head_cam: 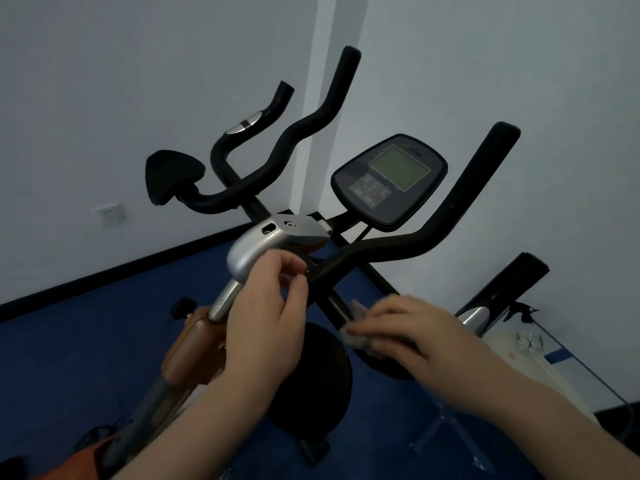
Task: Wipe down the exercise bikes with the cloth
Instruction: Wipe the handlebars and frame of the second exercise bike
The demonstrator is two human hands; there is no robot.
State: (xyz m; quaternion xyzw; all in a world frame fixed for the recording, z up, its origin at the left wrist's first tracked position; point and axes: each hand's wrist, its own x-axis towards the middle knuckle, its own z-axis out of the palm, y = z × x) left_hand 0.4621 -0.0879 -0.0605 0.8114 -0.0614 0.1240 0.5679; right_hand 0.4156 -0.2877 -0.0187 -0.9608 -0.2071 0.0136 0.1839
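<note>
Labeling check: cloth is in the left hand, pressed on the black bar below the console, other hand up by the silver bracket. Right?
No. The head view shows the cloth under the right hand, on the black bar. The left hand is by the silver bracket.

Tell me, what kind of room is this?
Probably a small gym or workout room. There is an exercise bike with black handlebars and a console screen, standing on a blue floor.

1. Black handlebars (408, 247) fan up and outward, with open gaps between them.
2. The console (389, 180) blocks the middle gap.
3. The silver bracket (263, 247) and post crowd the left hand (266, 313).
4. Right of the bike, a pale, possibly glass-topped piece (540, 362) narrows the passage.
</note>
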